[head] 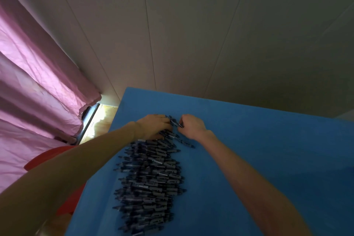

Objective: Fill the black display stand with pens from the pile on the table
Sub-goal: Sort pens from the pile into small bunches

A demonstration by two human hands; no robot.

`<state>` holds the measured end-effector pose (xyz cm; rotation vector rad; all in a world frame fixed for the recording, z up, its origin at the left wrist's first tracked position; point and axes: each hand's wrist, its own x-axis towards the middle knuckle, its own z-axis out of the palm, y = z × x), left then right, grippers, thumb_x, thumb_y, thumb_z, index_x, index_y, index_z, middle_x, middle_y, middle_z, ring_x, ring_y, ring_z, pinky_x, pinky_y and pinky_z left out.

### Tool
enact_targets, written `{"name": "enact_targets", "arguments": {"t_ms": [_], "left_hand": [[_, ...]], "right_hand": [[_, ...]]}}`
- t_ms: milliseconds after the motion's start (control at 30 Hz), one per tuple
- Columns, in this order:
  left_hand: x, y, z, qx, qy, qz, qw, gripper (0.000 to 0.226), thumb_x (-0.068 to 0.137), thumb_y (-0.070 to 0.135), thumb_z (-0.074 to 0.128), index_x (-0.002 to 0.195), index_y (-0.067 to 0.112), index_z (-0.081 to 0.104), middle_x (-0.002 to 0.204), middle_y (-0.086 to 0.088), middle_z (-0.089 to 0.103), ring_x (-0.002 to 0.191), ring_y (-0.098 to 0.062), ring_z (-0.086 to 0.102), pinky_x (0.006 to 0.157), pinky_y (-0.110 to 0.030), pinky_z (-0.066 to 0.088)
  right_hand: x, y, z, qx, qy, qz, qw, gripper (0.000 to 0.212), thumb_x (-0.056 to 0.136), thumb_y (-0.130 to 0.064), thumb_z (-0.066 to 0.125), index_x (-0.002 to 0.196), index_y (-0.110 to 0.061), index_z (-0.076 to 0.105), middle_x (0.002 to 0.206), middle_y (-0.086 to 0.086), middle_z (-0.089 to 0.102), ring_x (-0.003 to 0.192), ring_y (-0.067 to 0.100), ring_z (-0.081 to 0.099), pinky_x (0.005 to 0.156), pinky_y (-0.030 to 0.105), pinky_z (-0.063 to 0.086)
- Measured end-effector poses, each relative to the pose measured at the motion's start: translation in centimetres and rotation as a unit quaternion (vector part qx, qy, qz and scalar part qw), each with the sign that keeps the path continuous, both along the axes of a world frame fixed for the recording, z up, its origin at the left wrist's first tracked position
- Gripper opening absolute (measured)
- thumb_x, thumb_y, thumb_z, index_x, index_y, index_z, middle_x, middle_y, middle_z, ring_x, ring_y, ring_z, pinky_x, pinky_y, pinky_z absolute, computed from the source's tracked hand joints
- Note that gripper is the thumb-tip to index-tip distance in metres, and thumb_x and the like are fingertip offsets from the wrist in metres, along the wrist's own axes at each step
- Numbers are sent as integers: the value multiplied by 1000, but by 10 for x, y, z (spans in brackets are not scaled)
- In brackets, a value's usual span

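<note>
Both arms are stretched out to the far end of the pile of pens (151, 182). The right hand (192, 126) has its fingers curled in and seems to pinch the end of a pen (175, 122) lying at the far tip of the heap; the left hand (155, 126) lies over the pens just beside it, fingers spread across them, though whether it grips any I cannot tell. This looks like the gathering step, pens being picked from the pile before any go into a holder. The black display stand is nowhere in sight, so the next move calls for lifting a pen free and turning toward wherever the stand sits. The pile runs in a long dark band from near to far on the blue table (258, 159). To the left hangs a pink curtain (38, 92), with something red (47, 157) below it, and a pale panelled wall (191, 34) rises behind the table.
</note>
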<state>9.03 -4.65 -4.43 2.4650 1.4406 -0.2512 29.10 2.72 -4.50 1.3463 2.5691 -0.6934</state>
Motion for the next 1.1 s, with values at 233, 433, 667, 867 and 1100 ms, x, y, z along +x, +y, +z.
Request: {"name": "enact_targets", "arguments": {"t_ms": [233,433,667,867,1100], "left_hand": [[-12,5,4,-53,22,55,997,30,93,33,63,120,21,63,119,1,59,109,-22,58,88,-39,50],[-34,3,2,-63,23,86,994,31,94,31,63,124,20,63,123,2,63,113,-21,58,94,-38,49],[-47,3,-2,18,63,15,998,23,103,14,46,122,8,58,126,-8,57,117,-25,54,100,-33,42],[-86,-7,1,25,69,51,996,24,106,20,44,122,12,59,122,-4,59,107,-23,60,86,-30,44],[-107,-24,10,51,22,113,992,14,104,19,48,109,15,60,110,-3,59,85,-25,59,73,-36,47]], "right_hand": [[17,0,1,-24,13,-62,998,21,88,-31,69,100,-13,69,94,4,71,86,21,67,72,38,57],[16,0,3,-10,-1,-38,999,25,88,-28,68,104,-8,69,99,9,72,90,26,68,75,40,58],[12,0,1,4,-5,-15,1000,23,89,-29,67,101,-9,69,96,8,71,86,24,67,72,39,59],[5,-6,-7,27,23,9,999,24,93,-36,66,106,-17,62,103,0,61,88,19,61,75,38,55],[-22,-15,-7,6,72,25,997,22,93,-36,66,107,-19,64,104,-3,62,92,16,61,72,30,50]]}}
